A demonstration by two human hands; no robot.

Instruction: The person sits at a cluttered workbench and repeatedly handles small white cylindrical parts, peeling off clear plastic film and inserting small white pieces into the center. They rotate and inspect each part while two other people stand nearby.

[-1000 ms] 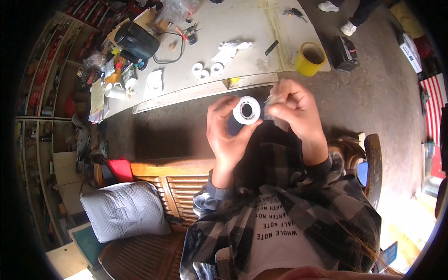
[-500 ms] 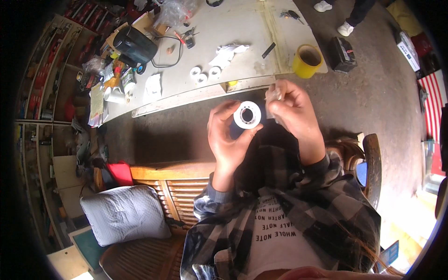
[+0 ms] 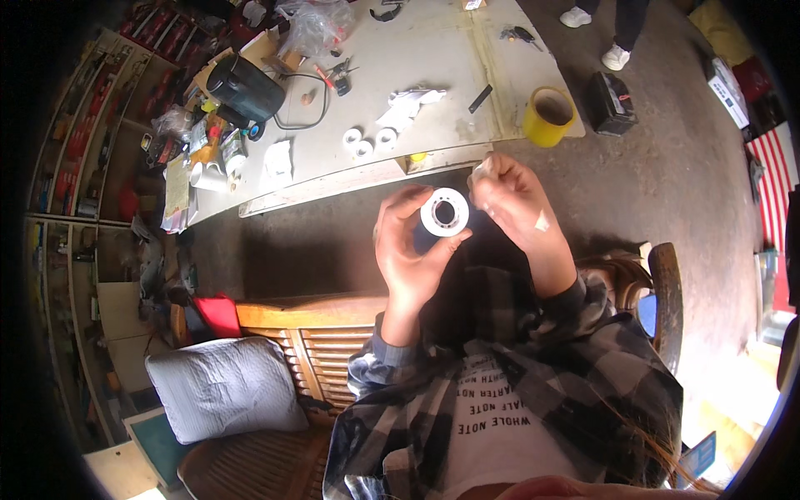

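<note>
My left hand (image 3: 408, 246) is closed around a white tape roll (image 3: 458, 214), thumb below and fingers above. The roll's round face points up, with small openings around a dark centre hole. Just to its right, my right hand (image 3: 518, 196) pinches a crumpled whitish, see-through piece of film (image 3: 482, 171). Whether this film joins the roll cannot be seen. Both hands are raised in front of the table's near edge. Several smaller white rolls (image 3: 362, 148) lie on the table, beside a crumpled white cloth or glove (image 3: 408, 106).
The table (image 3: 333, 167) bears a dark cylindrical container (image 3: 244, 87), a clear plastic bag (image 3: 315, 25), keys (image 3: 521, 35) and a wide yellow tape roll (image 3: 550, 117). A black battery-like box (image 3: 612, 102) stands on the floor. The wooden bench (image 3: 321, 350) holds a grey cushion (image 3: 227, 389). Another person's shoes (image 3: 615, 57) show at the far right.
My right hand has turned and lowered slightly, the film bunched smaller at its fingertips. My left hand still holds the roll, shifted slightly down. The view has moved a little.
</note>
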